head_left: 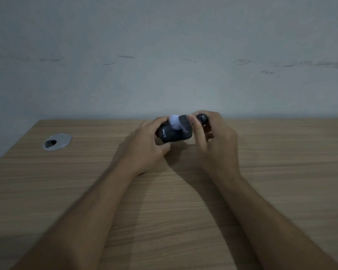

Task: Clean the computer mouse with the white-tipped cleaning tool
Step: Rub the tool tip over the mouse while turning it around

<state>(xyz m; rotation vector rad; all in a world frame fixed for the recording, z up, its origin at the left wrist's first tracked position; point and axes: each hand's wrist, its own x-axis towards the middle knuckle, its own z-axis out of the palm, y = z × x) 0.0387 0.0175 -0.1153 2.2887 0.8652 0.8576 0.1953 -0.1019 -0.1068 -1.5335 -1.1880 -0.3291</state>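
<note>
A black computer mouse (173, 134) with white lettering is lifted a little above the wooden desk (281, 172), tilted on its side. My left hand (148, 143) grips it from the left, thumb underneath. My right hand (213, 141) holds the cleaning tool, whose dark handle end (202, 118) sticks out above my fingers. The tool's fluffy white tip (175, 121) rests against the top of the mouse and looks blurred. Most of the handle is hidden by my fingers.
A round silver cable grommet (57, 142) is set into the desk at the far left. A pale, scuffed wall (164, 55) rises right behind the desk's far edge.
</note>
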